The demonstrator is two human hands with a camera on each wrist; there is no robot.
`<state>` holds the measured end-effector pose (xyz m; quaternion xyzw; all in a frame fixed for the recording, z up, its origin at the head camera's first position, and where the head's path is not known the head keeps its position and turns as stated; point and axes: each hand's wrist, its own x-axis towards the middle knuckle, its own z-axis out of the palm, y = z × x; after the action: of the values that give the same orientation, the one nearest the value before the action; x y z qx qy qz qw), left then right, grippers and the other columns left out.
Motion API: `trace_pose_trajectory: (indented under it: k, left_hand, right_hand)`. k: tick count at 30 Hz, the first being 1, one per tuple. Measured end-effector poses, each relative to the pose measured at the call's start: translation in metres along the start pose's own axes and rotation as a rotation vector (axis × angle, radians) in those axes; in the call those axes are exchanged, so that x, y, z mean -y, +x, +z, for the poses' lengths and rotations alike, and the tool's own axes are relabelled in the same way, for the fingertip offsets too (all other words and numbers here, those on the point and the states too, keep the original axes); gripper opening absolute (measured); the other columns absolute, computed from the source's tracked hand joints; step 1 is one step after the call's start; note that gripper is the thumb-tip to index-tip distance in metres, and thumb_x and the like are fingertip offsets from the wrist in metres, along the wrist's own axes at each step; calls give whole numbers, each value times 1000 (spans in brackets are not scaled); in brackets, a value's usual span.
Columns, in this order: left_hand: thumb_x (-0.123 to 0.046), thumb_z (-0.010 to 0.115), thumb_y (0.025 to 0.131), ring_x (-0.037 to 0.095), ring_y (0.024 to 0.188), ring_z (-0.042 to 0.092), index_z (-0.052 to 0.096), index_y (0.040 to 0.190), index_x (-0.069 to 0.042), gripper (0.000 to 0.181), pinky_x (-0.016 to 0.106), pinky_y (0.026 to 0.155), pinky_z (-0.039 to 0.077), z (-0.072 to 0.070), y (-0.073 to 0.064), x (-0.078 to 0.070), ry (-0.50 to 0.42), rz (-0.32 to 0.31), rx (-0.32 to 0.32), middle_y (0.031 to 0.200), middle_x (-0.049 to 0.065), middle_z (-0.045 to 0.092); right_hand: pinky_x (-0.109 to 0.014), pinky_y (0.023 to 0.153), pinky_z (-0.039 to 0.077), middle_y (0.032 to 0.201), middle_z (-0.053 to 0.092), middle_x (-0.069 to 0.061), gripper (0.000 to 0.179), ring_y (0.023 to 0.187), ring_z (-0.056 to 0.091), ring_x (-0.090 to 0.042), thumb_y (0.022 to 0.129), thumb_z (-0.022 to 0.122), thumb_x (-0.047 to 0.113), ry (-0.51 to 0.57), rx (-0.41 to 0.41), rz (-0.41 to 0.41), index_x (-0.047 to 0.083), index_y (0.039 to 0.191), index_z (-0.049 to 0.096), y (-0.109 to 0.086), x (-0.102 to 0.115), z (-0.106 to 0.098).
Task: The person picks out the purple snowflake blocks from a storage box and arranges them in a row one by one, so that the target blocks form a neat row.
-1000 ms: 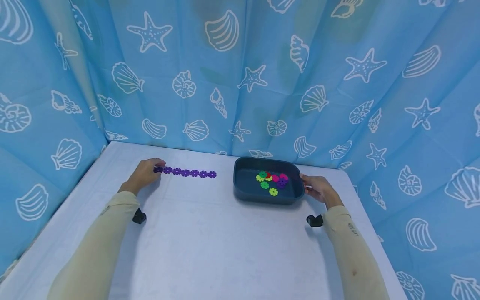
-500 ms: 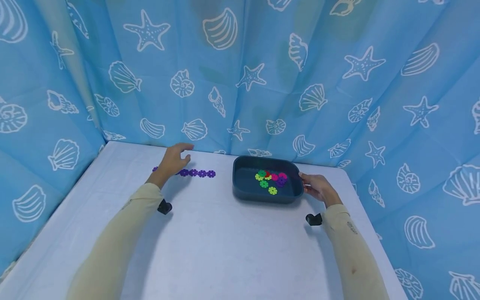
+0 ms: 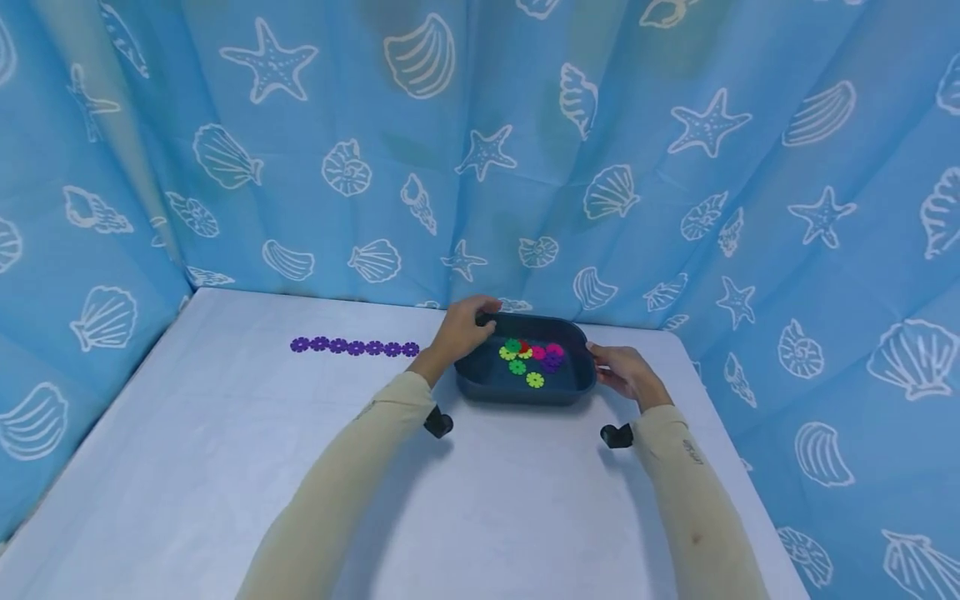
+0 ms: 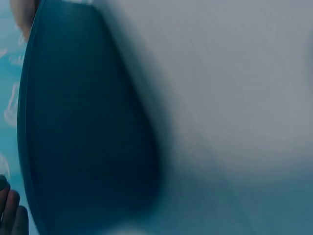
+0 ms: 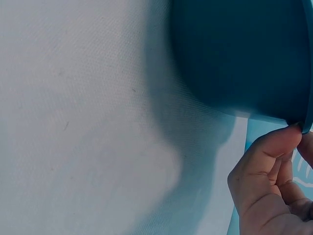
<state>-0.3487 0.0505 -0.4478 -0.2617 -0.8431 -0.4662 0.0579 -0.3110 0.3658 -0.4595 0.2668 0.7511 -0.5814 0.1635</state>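
A dark blue-grey tray [image 3: 525,395] stands at the back of the table, holding several flower-shaped plastic discs: yellow [image 3: 534,381], green [image 3: 517,367], pink, red and purple. At its right end my right hand [image 3: 630,372] pinches the rim between thumb and fingers, seen closely in the right wrist view. My left hand [image 3: 461,329] is at the tray's left end, thumb and fingers spread apart over the corner. In the left wrist view its fingertips [image 4: 18,215] show beside the tray wall [image 4: 93,112], not curled on it. Left of the tray lies a row of purple flower discs [image 3: 356,347].
A white cloth covers the table [image 3: 487,500]. A blue curtain [image 3: 420,167] with white shells and starfish hangs close behind and along both sides. A black wrist camera [image 3: 438,422] sits under the left wrist, another [image 3: 617,436] under the right.
My left hand has left the left end of the purple row and moved right to the tray's left end. The right hand stays on the rim. The head view has shifted slightly.
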Motion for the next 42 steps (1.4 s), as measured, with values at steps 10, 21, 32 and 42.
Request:
trace_pose_trajectory:
  k: [10, 21, 32, 42]
  left_hand:
    - [5, 65, 87, 22, 113, 61, 63, 122, 0, 35, 35, 96, 50, 72, 2, -30, -133, -14, 110, 119, 10, 67]
    - [-1, 69, 89, 18, 113, 61, 65, 123, -5, 34, 29, 97, 49, 100, 3, -30, -76, -139, 184, 119, 7, 67]
    - [-7, 73, 87, 19, 114, 58, 63, 128, -7, 41, 34, 101, 46, 106, 19, -24, 68, -149, 280, 124, 6, 64]
    - [-9, 70, 90, 19, 117, 57, 62, 131, -10, 41, 36, 105, 43, 124, 24, -22, 80, -169, 333, 127, 6, 64]
  right_hand:
    - [-17, 67, 53, 118, 52, -11, 57, 78, 56, -11, 97, 60, 38, 2, -15, 23, 1, 139, 47, -4, -1, 3]
    - [-18, 72, 54, 126, 51, -12, 58, 88, 56, -13, 96, 61, 37, 62, 6, 24, 1, 140, 47, -2, -4, 10]
    - [-19, 70, 53, 117, 55, -13, 54, 86, 55, -16, 97, 59, 37, -22, -28, -46, 0, 136, 50, -6, 8, 9]
    - [-20, 71, 53, 115, 55, -12, 52, 85, 56, -16, 98, 58, 37, -24, -44, -45, 0, 134, 52, -6, 1, 1]
